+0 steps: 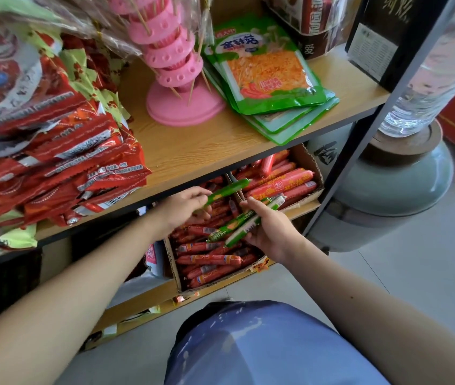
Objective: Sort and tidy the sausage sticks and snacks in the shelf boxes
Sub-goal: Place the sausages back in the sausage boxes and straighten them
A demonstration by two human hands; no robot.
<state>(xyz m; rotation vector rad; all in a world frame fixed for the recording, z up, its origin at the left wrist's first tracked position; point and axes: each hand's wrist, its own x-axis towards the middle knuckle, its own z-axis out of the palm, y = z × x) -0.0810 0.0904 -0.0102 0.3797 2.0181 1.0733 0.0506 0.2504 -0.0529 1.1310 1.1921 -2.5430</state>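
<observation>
My left hand [186,208] pinches one green sausage stick [229,190] by its lower end, tilted up to the right. My right hand [269,227] grips two green sausage sticks [244,223] side by side across its palm. Both hands hover over a cardboard box [175,269] on the lower shelf, filled with several small red sausage sticks [209,259]. Just behind it to the right, a second box [308,162] holds larger red sausages [282,183].
The wooden upper shelf [193,145] carries a heap of red snack packets [62,162] on the left, a pink skewer stand [177,79] and green snack pouches [268,68]. A dark metal post [365,151] and a big ceramic jar [393,190] stand to the right. My knee [262,345] is below.
</observation>
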